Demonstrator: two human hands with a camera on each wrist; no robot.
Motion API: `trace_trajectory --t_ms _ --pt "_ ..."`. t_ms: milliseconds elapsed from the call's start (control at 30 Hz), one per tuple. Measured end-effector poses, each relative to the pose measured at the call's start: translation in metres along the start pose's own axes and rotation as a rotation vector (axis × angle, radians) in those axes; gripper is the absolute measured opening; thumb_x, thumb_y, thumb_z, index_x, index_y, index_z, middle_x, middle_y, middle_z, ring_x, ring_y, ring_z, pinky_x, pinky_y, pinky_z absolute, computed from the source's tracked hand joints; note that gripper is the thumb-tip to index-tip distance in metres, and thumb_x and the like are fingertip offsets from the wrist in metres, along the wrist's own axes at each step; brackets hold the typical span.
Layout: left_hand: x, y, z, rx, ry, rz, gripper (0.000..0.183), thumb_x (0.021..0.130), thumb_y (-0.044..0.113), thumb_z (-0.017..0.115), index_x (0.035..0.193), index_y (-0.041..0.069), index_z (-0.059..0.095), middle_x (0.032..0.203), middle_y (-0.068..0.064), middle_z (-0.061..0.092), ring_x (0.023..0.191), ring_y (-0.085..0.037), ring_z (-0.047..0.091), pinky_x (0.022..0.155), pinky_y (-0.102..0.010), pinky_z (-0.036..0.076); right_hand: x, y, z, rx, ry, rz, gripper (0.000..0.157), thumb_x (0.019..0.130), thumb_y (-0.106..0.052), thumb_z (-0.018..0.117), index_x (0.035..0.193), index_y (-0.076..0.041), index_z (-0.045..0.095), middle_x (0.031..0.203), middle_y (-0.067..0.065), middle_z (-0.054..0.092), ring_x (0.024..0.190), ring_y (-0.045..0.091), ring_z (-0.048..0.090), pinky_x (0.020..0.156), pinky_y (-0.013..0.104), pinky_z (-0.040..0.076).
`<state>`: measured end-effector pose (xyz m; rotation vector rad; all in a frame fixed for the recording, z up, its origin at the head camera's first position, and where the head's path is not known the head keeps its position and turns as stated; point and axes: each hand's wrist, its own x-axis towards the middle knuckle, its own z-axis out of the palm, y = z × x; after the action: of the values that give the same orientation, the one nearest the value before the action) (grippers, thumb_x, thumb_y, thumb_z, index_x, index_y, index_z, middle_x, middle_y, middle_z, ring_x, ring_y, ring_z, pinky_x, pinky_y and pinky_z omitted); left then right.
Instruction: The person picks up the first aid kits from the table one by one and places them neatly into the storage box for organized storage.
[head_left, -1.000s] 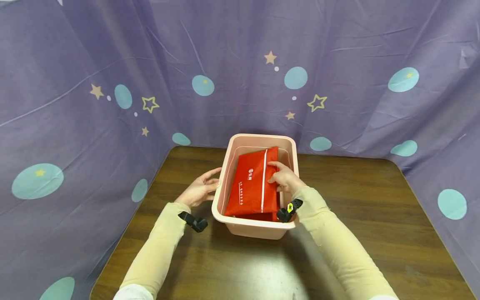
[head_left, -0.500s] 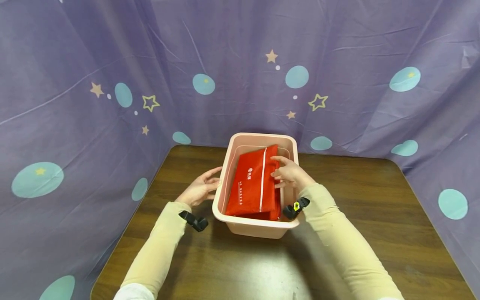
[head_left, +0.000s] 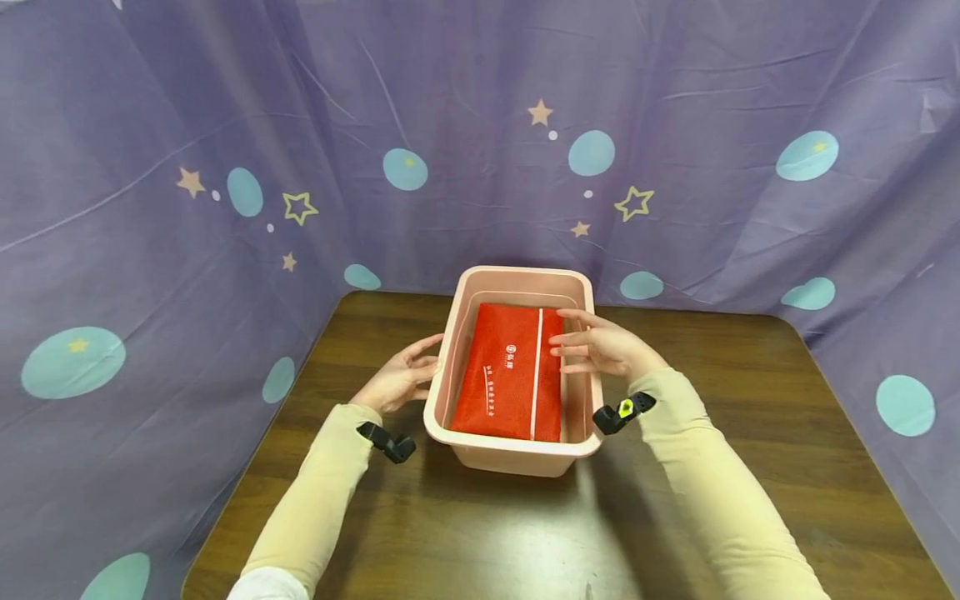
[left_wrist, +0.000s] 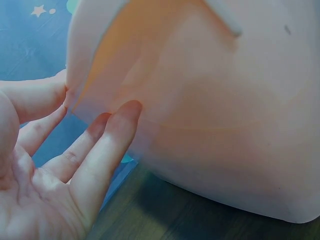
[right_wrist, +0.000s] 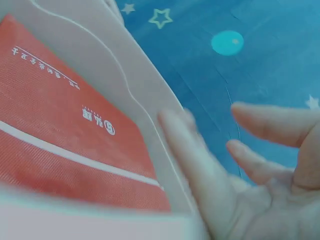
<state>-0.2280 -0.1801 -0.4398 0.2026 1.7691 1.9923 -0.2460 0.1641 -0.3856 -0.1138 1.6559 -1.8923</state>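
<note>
A red fabric pouch (head_left: 506, 375) with a white stripe and white printing lies flat inside the pink plastic bin (head_left: 517, 457). At the bin's left side, my left hand (head_left: 399, 379) touches the rim and outer wall with extended fingers, seen closer in the left wrist view, where the palm (left_wrist: 40, 205) faces the camera. My right hand (head_left: 603, 346) hovers over the bin's right rim, fingers spread and holding nothing. In the right wrist view, the pouch (right_wrist: 65, 115) is apart from that hand (right_wrist: 260, 195). Anything beneath the pouch is hidden.
The bin stands on a dark brown wooden table (head_left: 750, 433), near its back edge. A purple curtain (head_left: 480, 150) with stars and blue ovals hangs behind and along both sides. Each wrist carries a small black camera (head_left: 386, 442).
My right hand has let go of the red pouch and moved right, toward the bin's rim. The pouch has dropped from a tilt to lying flat. My left hand stays put.
</note>
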Motion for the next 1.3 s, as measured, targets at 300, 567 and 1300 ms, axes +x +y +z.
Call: trace_trajectory --t_ms 300,567,1300 --pt "-0.003 0.003 0.003 -0.016 0.006 -0.021 0.063 0.096 0.000 0.046 0.152 0.010 0.017 0.103 0.003 0.061 0.091 -0.012 0.062 0.075 -0.037 0.054 -0.017 0.017 -0.025 0.187 -0.125 -0.060 0.037 0.101 -0.001 0.031 0.130 -0.022 0.037 0.110 0.000 0.063 0.097 0.013 0.062 0.089 0.035 0.052" --pt "-0.001 0.000 0.001 0.001 0.001 -0.010 0.063 0.097 0.003 0.048 0.151 0.010 0.017 0.105 0.002 0.059 0.092 -0.012 0.062 0.075 -0.035 0.055 -0.025 0.033 -0.041 0.319 -0.261 -0.139 0.035 0.103 -0.004 0.022 0.133 -0.017 0.035 0.114 0.002 0.063 0.098 0.014 0.062 0.088 0.035 0.053" --pt "-0.004 -0.002 -0.008 -0.051 0.013 0.010 0.060 0.099 0.006 0.045 0.151 0.007 0.015 0.108 0.004 0.058 0.095 -0.009 0.063 0.077 -0.033 0.055 -0.055 0.068 -0.091 0.402 -0.407 -0.201 0.049 0.104 -0.009 0.014 0.131 -0.022 0.051 0.124 0.003 0.059 0.116 0.015 0.056 0.099 0.036 0.046"
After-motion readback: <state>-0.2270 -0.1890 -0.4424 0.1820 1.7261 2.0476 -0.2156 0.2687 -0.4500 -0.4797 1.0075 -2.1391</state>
